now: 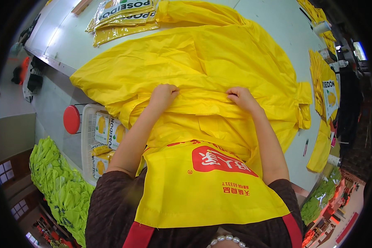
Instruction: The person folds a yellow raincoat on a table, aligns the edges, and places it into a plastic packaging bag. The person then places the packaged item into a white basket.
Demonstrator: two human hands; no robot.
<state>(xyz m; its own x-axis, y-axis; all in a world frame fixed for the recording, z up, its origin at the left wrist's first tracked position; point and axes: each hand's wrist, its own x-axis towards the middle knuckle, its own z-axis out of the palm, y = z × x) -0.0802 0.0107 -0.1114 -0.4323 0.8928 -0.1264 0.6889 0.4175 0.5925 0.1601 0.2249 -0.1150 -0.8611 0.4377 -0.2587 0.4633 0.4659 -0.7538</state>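
L hand point(163, 97) & R hand point(241, 99) are pinching yellow garment point(186, 53) on table point(70, 41)
Fingertips are partly hiding in folds; L forearm point(138, 130) is blocking part of white basket point(86, 138), which is holding flat pkts point(107, 128).

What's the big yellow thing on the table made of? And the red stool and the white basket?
Yellow thing: probably thin synthetic fabric, since it folds softly with fine creases and a faint sheen.
Red stool: the seat may be smooth plastic, going by its even colour.
White basket: likely plastic too; its rim looks moulded.
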